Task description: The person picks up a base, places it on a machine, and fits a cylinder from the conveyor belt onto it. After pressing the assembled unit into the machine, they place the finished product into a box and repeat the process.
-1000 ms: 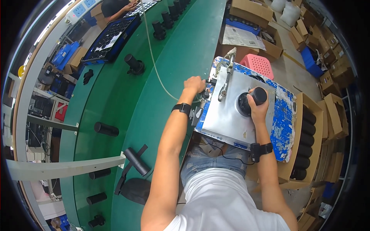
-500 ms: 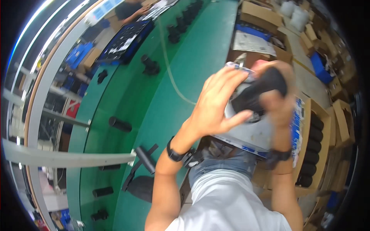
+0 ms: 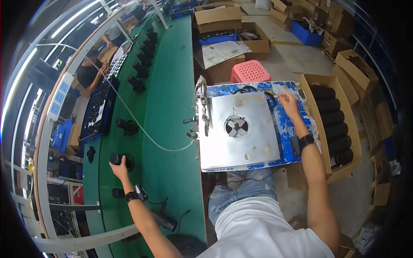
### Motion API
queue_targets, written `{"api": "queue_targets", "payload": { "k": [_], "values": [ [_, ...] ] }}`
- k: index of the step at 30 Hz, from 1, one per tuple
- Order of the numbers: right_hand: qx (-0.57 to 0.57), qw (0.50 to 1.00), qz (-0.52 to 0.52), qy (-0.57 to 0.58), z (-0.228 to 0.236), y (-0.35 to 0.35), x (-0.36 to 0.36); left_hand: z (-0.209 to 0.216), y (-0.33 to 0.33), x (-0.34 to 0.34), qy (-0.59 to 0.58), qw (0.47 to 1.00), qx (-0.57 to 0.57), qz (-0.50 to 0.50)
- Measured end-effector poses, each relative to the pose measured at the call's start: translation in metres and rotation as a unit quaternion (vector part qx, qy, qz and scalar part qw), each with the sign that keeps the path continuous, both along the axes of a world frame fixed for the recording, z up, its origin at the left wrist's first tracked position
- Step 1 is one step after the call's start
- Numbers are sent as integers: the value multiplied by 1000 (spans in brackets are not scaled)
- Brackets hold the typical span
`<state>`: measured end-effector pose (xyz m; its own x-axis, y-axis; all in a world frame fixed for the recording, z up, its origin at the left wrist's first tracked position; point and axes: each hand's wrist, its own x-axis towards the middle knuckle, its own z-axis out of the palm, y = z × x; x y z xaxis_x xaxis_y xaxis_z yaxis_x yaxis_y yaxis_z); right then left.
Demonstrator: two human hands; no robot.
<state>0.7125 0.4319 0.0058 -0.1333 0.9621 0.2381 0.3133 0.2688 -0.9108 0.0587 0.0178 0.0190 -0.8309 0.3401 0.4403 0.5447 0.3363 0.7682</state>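
My left hand (image 3: 121, 169) is at the left, its fingers wrapped round a short black cylinder (image 3: 115, 158) with a flat end, on the green conveyor. Another dark cylindrical part stands just beside that hand. My right hand (image 3: 289, 104) is over the blue, worn worktop (image 3: 287, 124), its fingers curled together. What they hold, if anything, is too small to make out. Close to its fingertips lies a black ring (image 3: 270, 99). Between my hands is a metal plate (image 3: 258, 142) with a round slotted fixture (image 3: 236, 127) and a metal clamp (image 3: 203, 103).
Several black parts stand along the green conveyor (image 3: 165, 107). A carton (image 3: 310, 92) of black cylinders is at the right. Beyond the worktop are a pink stool (image 3: 251, 71) and open boxes. A pale hose (image 3: 146, 137) crosses the conveyor. Another person sits at the far left.
My hands were together over the plate, around a black part. Now they are far apart, the left over the conveyor, the right beside the black rings. My view has swung too.
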Motion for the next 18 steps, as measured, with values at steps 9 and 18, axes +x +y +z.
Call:
{"api": "queue_targets", "payload": {
  "k": [9, 18],
  "values": [
    [-7, 948, 66, -311, -108, 19, -9, -56, -31, -44, -111, 953, -187, 209],
    [233, 900, -77, -360, -44, -4, 15, 76, 26, 99, 81, 996, -22, -4]
  ]
}}
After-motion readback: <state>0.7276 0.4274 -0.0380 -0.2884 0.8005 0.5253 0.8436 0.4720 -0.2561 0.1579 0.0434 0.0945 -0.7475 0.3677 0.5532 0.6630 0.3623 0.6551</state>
